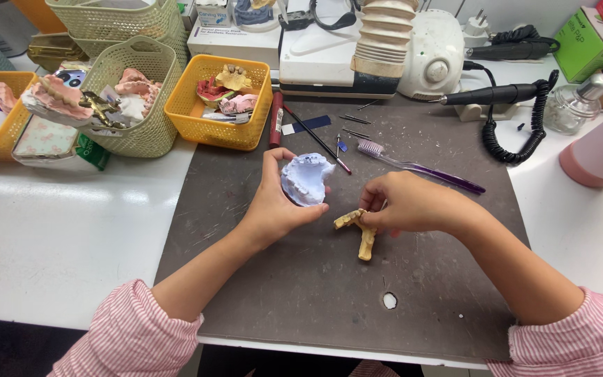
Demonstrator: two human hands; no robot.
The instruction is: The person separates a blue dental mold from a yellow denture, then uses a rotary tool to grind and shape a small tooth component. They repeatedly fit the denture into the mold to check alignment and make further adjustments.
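My left hand [273, 199] holds a pale blue plaster dental cast [306, 179] upright above the dark work mat [315, 279], thumb and fingers around its edges. Just to the right, my right hand [410, 204] grips a yellow dental cast piece [359, 230] that rests on the mat, its narrow end pointing toward me. The two casts are a few centimetres apart. Both forearms wear pink striped sleeves.
A purple toothbrush [420, 167], a red pen-like tool [276, 119] and thin metal burs [354, 120] lie at the mat's far edge. Yellow basket [214, 132] and green basket [148, 139] with dental models stand far left. A black handpiece with coiled cord [504, 94] lies far right.
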